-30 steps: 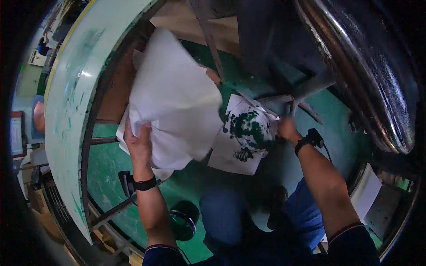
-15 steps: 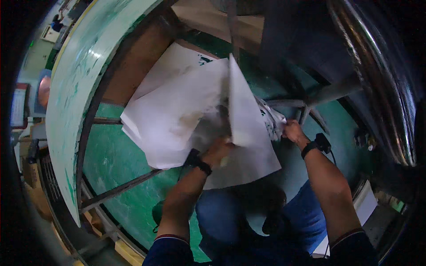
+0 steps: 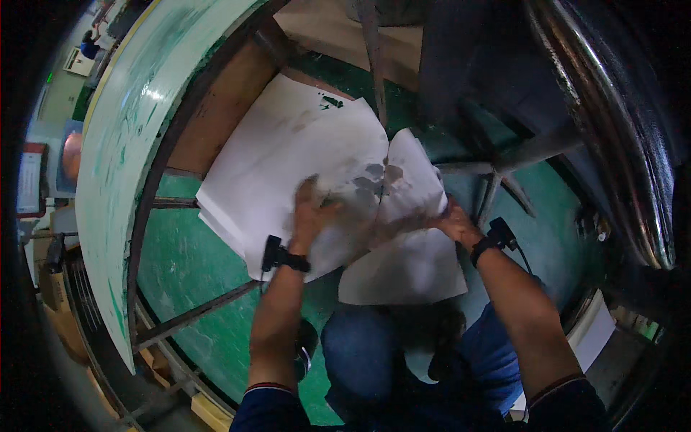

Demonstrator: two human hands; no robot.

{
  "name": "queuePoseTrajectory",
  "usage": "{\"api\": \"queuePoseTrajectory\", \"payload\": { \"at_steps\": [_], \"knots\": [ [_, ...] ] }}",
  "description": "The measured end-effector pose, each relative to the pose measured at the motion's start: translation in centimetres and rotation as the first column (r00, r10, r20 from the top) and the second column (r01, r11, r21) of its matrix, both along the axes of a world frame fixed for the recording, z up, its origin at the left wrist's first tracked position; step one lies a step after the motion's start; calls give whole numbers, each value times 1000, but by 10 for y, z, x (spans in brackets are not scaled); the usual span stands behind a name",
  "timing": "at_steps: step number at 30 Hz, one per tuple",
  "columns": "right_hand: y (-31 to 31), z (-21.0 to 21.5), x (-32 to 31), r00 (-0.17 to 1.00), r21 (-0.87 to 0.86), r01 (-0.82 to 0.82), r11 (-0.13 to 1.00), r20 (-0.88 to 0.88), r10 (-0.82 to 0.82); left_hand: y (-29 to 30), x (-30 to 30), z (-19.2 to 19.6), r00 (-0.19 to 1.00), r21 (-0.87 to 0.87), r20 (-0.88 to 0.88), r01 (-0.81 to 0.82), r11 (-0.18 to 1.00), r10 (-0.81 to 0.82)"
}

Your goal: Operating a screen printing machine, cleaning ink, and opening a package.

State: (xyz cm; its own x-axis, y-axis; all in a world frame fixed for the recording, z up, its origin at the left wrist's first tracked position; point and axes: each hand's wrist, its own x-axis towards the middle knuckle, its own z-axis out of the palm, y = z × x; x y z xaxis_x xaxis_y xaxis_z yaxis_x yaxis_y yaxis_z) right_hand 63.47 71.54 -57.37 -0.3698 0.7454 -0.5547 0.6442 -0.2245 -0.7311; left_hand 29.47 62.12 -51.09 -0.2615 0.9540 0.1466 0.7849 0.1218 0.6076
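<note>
Large white paper sheets [image 3: 273, 158], stained with grey and brown smudges, lie overlapping and creased below me. Over their middle is my left hand [image 3: 309, 219], its fingers apart and blurred by motion, with nothing seen in it. At the right edge of the paper, my right hand [image 3: 455, 222] has its fingers closed on the sheet where it folds; some fingers are smeared or hidden. A greyish flap of paper [image 3: 403, 277] hangs toward my knees. Dark green marks [image 3: 331, 101] show near the far corner of the sheets.
Dark metal bars [image 3: 198, 313] of a frame surround the paper over a green floor [image 3: 191, 259]. A curved, pale green-smeared panel [image 3: 137, 144] rises at left. A shiny metal cylinder [image 3: 612, 137] stands at right, near a dark pipe joint [image 3: 497, 173]. A brown board [image 3: 216, 108] stands behind.
My left hand has let go of the raised sheet and moved left and up. That fold has dropped flatter, exposing dark stains. My right hand has shifted slightly left and down along the paper.
</note>
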Motion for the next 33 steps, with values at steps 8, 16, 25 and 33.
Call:
{"api": "queuePoseTrajectory", "payload": {
  "at_steps": [8,16,25,33],
  "knots": [
    [23,-24,12,874,118,-247,962,456,169,-52,-58,-52,945,-120,-324,17,993,-55],
    [20,-12,10,986,-88,-62,994,152,75,-58,16,-64,939,-13,342,56,998,-48],
    [6,61,-27,986,-269,2,963,-157,-46,4,113,-28,46,-317,945,359,878,323],
    [15,92,-38,832,-369,-79,926,-536,-143,21,140,3,894,87,437,70,994,-101]
  ]
}}
